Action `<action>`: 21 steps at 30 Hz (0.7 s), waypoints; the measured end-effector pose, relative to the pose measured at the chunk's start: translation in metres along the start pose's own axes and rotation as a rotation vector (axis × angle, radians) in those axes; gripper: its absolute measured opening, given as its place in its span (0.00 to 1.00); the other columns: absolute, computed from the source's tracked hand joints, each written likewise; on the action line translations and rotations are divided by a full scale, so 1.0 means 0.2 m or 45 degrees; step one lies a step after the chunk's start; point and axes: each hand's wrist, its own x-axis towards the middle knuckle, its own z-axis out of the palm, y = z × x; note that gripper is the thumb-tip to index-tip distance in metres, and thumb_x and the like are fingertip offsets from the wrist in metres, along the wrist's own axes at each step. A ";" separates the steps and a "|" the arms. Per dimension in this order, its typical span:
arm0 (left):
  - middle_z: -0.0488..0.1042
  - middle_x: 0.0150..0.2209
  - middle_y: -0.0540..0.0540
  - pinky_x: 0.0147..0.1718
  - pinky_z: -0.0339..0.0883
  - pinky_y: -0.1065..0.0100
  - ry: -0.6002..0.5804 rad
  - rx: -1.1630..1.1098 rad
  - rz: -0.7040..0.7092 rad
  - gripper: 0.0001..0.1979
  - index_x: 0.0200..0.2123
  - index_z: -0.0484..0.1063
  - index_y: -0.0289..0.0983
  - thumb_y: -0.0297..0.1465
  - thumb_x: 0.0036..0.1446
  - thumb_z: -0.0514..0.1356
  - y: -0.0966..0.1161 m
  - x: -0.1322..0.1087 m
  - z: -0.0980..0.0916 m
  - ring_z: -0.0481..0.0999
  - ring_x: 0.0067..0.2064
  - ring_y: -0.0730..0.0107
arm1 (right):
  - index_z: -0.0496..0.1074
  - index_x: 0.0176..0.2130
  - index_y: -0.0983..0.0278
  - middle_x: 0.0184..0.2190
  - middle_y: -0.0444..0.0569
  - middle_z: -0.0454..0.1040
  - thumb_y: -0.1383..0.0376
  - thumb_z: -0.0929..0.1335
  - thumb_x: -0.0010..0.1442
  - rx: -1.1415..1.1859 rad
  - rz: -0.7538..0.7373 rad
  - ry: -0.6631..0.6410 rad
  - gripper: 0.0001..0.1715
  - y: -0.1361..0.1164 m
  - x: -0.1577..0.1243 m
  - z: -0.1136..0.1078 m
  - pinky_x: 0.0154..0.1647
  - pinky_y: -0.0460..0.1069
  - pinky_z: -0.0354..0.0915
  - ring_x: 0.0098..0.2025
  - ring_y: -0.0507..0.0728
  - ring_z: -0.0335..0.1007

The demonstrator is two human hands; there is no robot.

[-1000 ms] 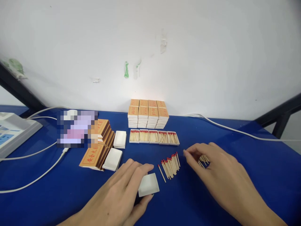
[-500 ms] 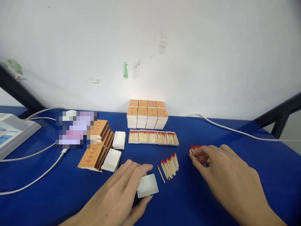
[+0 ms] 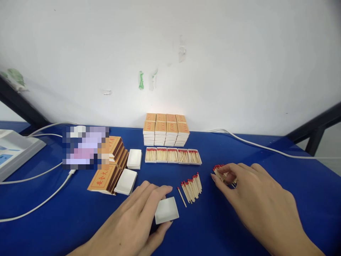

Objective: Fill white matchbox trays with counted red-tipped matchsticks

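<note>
My left hand (image 3: 133, 217) holds a small white matchbox tray (image 3: 167, 210), its open side up and nothing in it. The fingers are on its far side and the thumb on its near side. Just right of the tray lies a fanned group of red-tipped matches (image 3: 192, 188), with a single match (image 3: 182, 197) apart on its left. Farther right, my right hand (image 3: 255, 199) is over a second heap of matches (image 3: 218, 170). Its thumb and index finger are curled around matches there, and the hand hides part of the heap.
Filled matchbox trays (image 3: 172, 155) stand in a row before stacked matchboxes (image 3: 166, 128). At left are white trays (image 3: 126, 181), matchbox covers (image 3: 102, 177), a blurred phone-like object (image 3: 87, 145), cables (image 3: 53, 199) and a white device (image 3: 18, 149). A wall (image 3: 226, 71) rises behind.
My right thumb has moved slightly outward to the left, showing more matches between thumb and index finger. My left hand and the tray have stayed in place.
</note>
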 end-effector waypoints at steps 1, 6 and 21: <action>0.81 0.54 0.45 0.60 0.82 0.54 -0.004 0.002 -0.001 0.24 0.71 0.62 0.45 0.27 0.76 0.59 0.00 0.00 0.00 0.85 0.52 0.57 | 0.82 0.35 0.53 0.33 0.52 0.83 0.46 0.64 0.68 -0.006 -0.004 -0.011 0.23 0.00 0.00 0.00 0.26 0.52 0.53 0.44 0.71 0.76; 0.81 0.54 0.45 0.60 0.82 0.55 -0.013 0.030 0.001 0.23 0.70 0.62 0.44 0.28 0.77 0.60 0.01 0.01 -0.01 0.86 0.52 0.58 | 0.80 0.32 0.53 0.33 0.52 0.83 0.46 0.64 0.67 0.064 0.006 -0.108 0.23 0.00 -0.01 0.01 0.26 0.53 0.55 0.44 0.70 0.77; 0.82 0.54 0.45 0.62 0.81 0.55 -0.006 0.042 -0.007 0.23 0.69 0.63 0.45 0.28 0.76 0.60 0.01 0.01 0.00 0.86 0.53 0.58 | 0.81 0.31 0.49 0.36 0.46 0.84 0.40 0.64 0.66 0.209 0.029 -0.370 0.25 -0.09 -0.01 -0.04 0.36 0.57 0.68 0.42 0.66 0.80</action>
